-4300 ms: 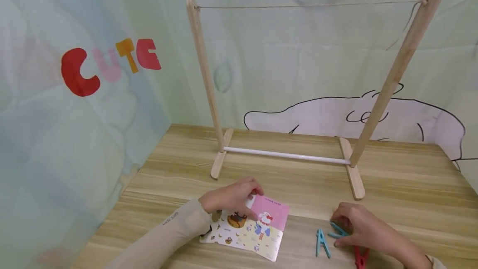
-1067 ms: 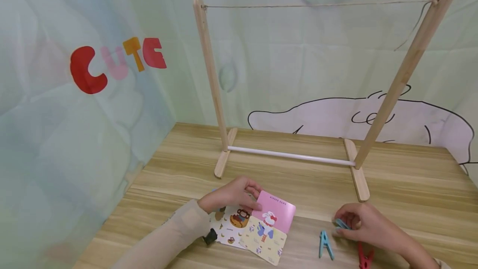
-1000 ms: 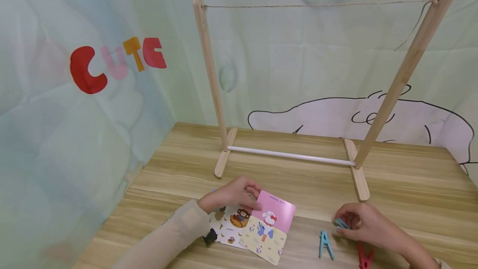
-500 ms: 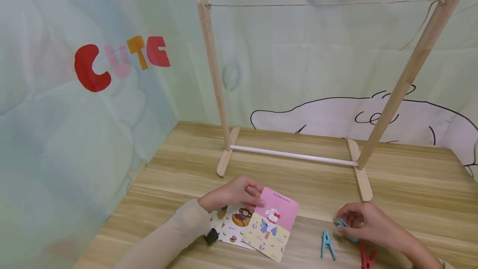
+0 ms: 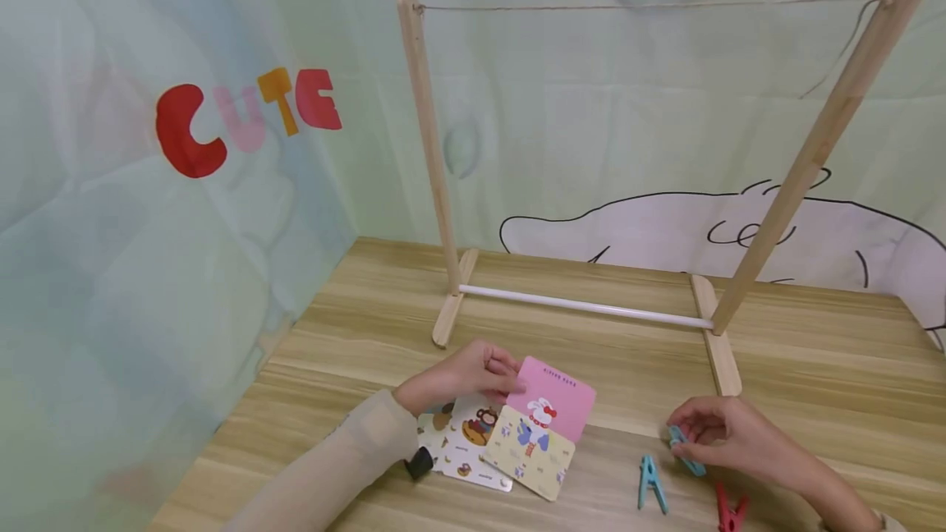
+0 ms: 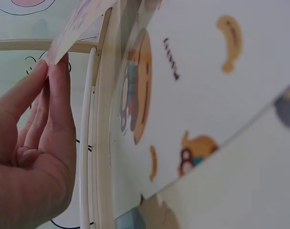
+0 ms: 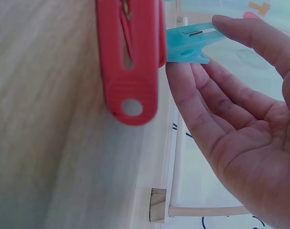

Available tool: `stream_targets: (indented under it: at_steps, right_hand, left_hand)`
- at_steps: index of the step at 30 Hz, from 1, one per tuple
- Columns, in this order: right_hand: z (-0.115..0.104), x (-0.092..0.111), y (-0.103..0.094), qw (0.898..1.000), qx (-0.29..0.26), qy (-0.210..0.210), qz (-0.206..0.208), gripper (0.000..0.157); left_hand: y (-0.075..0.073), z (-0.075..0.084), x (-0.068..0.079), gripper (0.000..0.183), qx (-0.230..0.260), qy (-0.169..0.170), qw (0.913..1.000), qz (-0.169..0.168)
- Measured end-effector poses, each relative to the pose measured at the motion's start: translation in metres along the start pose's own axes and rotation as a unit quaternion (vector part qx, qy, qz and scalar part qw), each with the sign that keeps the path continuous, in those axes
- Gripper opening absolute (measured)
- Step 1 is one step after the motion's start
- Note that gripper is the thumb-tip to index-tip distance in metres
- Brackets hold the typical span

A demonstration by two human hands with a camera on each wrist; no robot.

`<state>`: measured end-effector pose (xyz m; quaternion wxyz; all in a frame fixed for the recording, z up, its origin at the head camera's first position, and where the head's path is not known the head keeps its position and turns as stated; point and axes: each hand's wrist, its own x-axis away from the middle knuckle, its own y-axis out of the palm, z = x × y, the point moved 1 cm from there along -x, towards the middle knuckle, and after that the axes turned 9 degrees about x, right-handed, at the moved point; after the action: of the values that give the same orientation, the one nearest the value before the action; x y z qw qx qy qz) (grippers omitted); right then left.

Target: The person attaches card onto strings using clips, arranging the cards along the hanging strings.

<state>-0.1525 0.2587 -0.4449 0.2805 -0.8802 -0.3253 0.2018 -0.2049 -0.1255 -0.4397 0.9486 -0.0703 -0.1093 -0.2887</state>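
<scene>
My left hand (image 5: 466,376) pinches the upper left edge of a pink and yellow card (image 5: 557,409) with a white rabbit on it. In the left wrist view, thumb and fingertips nip that card (image 6: 76,28), which stands tilted. Partly beneath it lies a white card (image 5: 466,454) with a monkey and bananas. My right hand (image 5: 739,437) holds a teal clothespin (image 5: 687,451) between thumb and fingers, also visible as the teal clothespin (image 7: 190,43) in the right wrist view. Beside that hand lie a second teal clothespin (image 5: 652,484) and a red clothespin (image 5: 730,509).
Behind the hands stands a wooden frame (image 5: 432,146) with a string (image 5: 636,6) tied across its top. A white rod (image 5: 584,306) joins its feet low down. Printed curtains (image 5: 628,105) surround the wooden table (image 5: 355,318).
The left hand has lifted and shifted the rabbit card up off the white card, uncovering more of the monkey. The right hand has raised its teal clothespin and turned it slightly.
</scene>
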Motion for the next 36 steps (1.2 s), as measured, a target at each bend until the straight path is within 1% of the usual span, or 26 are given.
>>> stream_targets:
  at_steps: [4,10,14,18,22,25,30,34,36]
  right_hand:
    - [0.001,-0.001,-0.001,1.0,0.003,0.0,0.0,0.018]
    - [-0.001,-0.003,-0.002,1.0,0.018,-0.006,0.007,0.02]
    - [-0.002,-0.004,-0.004,1.0,0.026,0.0,0.01,0.021]
    - [-0.003,-0.007,-0.006,0.999,0.036,0.005,0.017,0.02]
    - [-0.004,-0.01,-0.006,0.998,0.048,0.002,0.03,0.019]
    - [-0.004,-0.013,-0.006,0.998,0.046,0.0,0.035,0.019]
    - [-0.005,-0.017,-0.007,0.999,0.041,0.005,0.035,0.02]
    - [-0.005,-0.02,-0.007,0.998,0.041,0.015,0.033,0.019]
    - [-0.005,-0.022,-0.007,0.999,0.04,0.014,0.033,0.019]
  left_hand:
    - [-0.002,0.001,-0.001,0.019,0.011,0.007,0.9998,0.013]
    - [-0.005,0.003,-0.004,0.022,0.022,0.007,0.9992,0.032]
    - [-0.008,0.005,-0.004,0.024,0.023,0.022,0.9987,0.04]
    - [-0.011,0.006,-0.003,0.026,0.026,0.036,0.9974,0.056]
    - [-0.014,0.006,-0.003,0.025,0.035,0.035,0.9963,0.07]
    - [-0.017,0.006,-0.004,0.025,0.045,0.033,0.9956,0.076]
    - [-0.02,0.007,-0.005,0.025,0.059,0.036,0.9939,0.086]
    - [-0.021,0.011,-0.006,0.024,0.069,0.034,0.9925,0.095]
    - [-0.022,0.012,-0.006,0.024,0.072,0.034,0.9919,0.099]
